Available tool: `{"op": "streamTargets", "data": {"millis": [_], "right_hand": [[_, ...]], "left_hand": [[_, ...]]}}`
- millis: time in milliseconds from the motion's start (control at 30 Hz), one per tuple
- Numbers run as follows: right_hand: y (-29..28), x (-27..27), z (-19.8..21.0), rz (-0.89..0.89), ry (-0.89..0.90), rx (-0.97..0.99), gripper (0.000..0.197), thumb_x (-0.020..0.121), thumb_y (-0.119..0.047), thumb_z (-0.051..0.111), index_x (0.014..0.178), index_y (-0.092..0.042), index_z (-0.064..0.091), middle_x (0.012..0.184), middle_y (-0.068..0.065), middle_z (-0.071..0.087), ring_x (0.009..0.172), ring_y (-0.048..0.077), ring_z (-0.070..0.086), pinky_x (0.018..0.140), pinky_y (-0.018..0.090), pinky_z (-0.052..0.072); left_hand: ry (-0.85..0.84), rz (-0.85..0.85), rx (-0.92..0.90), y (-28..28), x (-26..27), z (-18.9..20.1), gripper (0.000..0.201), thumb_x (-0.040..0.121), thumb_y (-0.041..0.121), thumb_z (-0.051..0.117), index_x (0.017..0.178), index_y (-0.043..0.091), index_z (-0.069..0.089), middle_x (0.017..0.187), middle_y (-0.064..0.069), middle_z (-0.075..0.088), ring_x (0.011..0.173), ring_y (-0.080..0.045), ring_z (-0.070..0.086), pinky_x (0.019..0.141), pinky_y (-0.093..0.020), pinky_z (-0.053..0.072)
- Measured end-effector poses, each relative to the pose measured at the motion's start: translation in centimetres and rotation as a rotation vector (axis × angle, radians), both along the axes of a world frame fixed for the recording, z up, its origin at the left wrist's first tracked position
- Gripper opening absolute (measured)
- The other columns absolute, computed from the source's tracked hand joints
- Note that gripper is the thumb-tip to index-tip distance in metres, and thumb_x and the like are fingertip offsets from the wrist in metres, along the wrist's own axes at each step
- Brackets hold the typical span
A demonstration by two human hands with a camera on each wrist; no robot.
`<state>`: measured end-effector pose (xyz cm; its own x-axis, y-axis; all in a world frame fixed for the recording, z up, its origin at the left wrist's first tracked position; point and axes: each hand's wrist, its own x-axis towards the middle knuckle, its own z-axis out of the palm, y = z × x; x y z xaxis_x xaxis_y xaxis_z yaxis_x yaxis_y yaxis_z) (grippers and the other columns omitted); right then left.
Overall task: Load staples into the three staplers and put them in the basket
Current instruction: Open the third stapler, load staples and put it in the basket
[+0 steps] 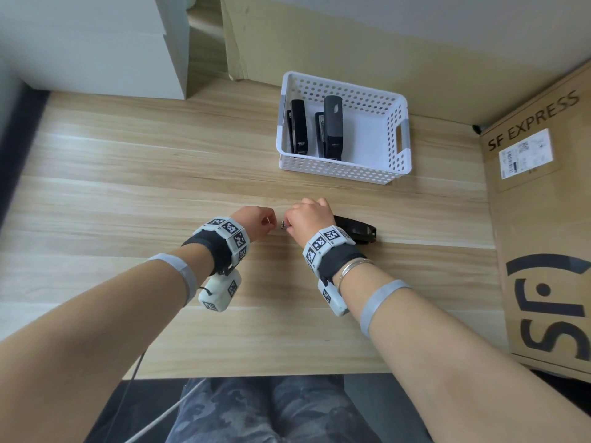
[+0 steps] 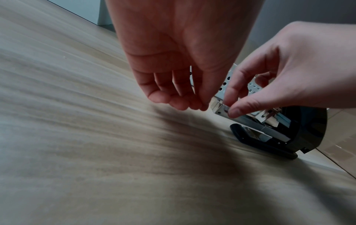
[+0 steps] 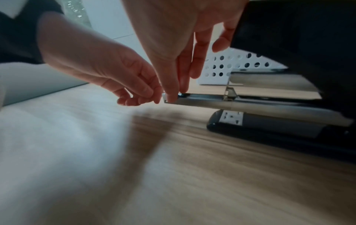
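The open black stapler (image 1: 355, 231) lies on the wooden bench (image 1: 128, 174), its metal staple rail (image 3: 202, 101) pinched at the tip by the right hand (image 1: 305, 217). The left hand (image 1: 256, 223) is held just beside, fingers loosely curled, empty. Two staplers (image 1: 332, 126) are stood in the white basket (image 1: 339, 172), well apart; bare bench is left between.

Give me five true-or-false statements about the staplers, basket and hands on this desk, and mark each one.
1. Two staplers lie in the white basket. True.
2. The third stapler is in the basket. False: it sits on the wooden desk.
3. The right hand pinches the stapler's metal staple tray. True.
4. The left hand holds the basket. False: it hovers by the tray's tip.
5. The cardboard box reads SF EXPRESS. True.
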<state>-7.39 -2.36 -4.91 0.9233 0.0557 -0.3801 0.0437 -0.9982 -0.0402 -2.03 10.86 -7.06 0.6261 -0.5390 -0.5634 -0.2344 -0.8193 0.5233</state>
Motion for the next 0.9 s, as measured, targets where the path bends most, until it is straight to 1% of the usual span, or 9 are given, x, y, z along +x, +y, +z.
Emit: {"op": "streamTargets", "data": {"millis": [133, 233, 300, 400, 533, 633, 733, 833, 900], "right_hand": [[0.2, 0.1, 0.0, 0.018, -0.007, 0.008, 0.016, 0.09, -0.019, 0.057, 0.098, -0.023, 0.071, 0.105, -0.007, 0.067, 0.113, 0.018, 0.045, 0.094, 0.031, 0.03], [0.2, -0.1, -0.1, 0.023, 0.001, 0.006, 0.014, 0.09, -0.018, 0.058, 0.098, -0.022, 0.068, 0.103, -0.006, 0.067, 0.111, 0.019, 0.046, 0.092, 0.03, 0.032], [0.1, -0.2, -0.2, -0.015, -0.01, 0.014, 0.014, 0.091, -0.022, 0.058, 0.103, -0.019, 0.063, 0.1, -0.002, 0.069, 0.109, 0.021, 0.049, 0.091, 0.031, 0.034], [0.2, -0.3, -0.1, -0.074, -0.031, 0.036, 0.025, 0.092, -0.032, 0.056, 0.111, -0.015, 0.057, 0.099, 0.006, 0.068, 0.108, 0.025, 0.052, 0.092, 0.032, 0.036], [0.4, 0.2, 0.3, -0.141, -0.015, 0.087, 0.026, 0.091, -0.038, 0.057, 0.106, -0.017, 0.06, 0.102, 0.006, 0.068, 0.109, 0.024, 0.052, 0.095, 0.032, 0.036], [0.5, 0.6, 0.7, -0.216, 0.025, 0.125, 0.019, 0.093, -0.033, 0.056, 0.102, -0.018, 0.064, 0.103, 0.005, 0.068, 0.111, 0.023, 0.052, 0.095, 0.031, 0.036], [0.7, 0.9, 1.1, -0.307, 0.086, 0.141, 0.014, 0.091, -0.025, 0.06, 0.102, -0.019, 0.067, 0.106, 0.005, 0.068, 0.111, 0.024, 0.054, 0.093, 0.031, 0.039], [1.1, 1.3, 1.4, -0.373, 0.126, 0.135, 0.013, 0.087, -0.014, 0.062, 0.096, -0.02, 0.069, 0.101, 0.003, 0.07, 0.106, 0.024, 0.058, 0.088, 0.03, 0.043], [1.3, 1.5, 1.6, -0.414, 0.164, 0.146, 0.014, 0.083, -0.012, 0.065, 0.092, -0.02, 0.071, 0.098, 0.002, 0.071, 0.1, 0.023, 0.061, 0.085, 0.03, 0.045]], "left_hand": [[-0.001, 0.002, -0.005, 0.0, 0.0, 0.1, 0.021, 0.089, 0.015, 0.049, 0.105, 0.01, 0.061, 0.11, -0.011, 0.066, 0.102, -0.028, 0.059, 0.089, -0.036, 0.047], [-0.001, -0.005, -0.01, 0.0, -0.1, 0.1, 0.021, 0.089, 0.015, 0.049, 0.106, 0.01, 0.061, 0.111, -0.012, 0.066, 0.103, -0.028, 0.059, 0.088, -0.035, 0.046], [0.003, -0.003, -0.019, -0.1, -0.2, 0.1, 0.022, 0.089, 0.015, 0.049, 0.107, 0.009, 0.061, 0.111, -0.013, 0.066, 0.103, -0.028, 0.059, 0.089, -0.034, 0.046], [0.005, -0.002, -0.022, -0.1, -0.3, 0.2, 0.022, 0.089, 0.014, 0.049, 0.107, 0.008, 0.061, 0.111, -0.014, 0.065, 0.104, -0.029, 0.059, 0.088, -0.033, 0.045], [0.001, 0.004, -0.025, 0.0, -0.3, 0.2, 0.022, 0.089, 0.014, 0.05, 0.107, 0.007, 0.061, 0.112, -0.014, 0.066, 0.104, -0.029, 0.059, 0.088, -0.032, 0.045], [0.003, 0.001, -0.025, -0.1, -0.2, 0.3, 0.023, 0.09, 0.014, 0.05, 0.108, 0.007, 0.061, 0.113, -0.014, 0.066, 0.105, -0.029, 0.059, 0.086, -0.031, 0.044], [0.0, -0.003, -0.023, -0.2, -0.3, 0.5, 0.023, 0.09, 0.014, 0.049, 0.109, 0.007, 0.06, 0.115, -0.013, 0.065, 0.106, -0.028, 0.058, 0.085, -0.03, 0.043], [-0.004, -0.015, -0.017, -0.4, -0.5, 0.5, 0.024, 0.091, 0.014, 0.048, 0.11, 0.007, 0.06, 0.115, -0.013, 0.064, 0.106, -0.028, 0.058, 0.087, -0.031, 0.044], [-0.002, -0.02, -0.018, -0.4, -0.6, 0.5, 0.023, 0.09, 0.014, 0.049, 0.109, 0.008, 0.06, 0.115, -0.014, 0.064, 0.106, -0.028, 0.058, 0.087, -0.031, 0.044]]}}
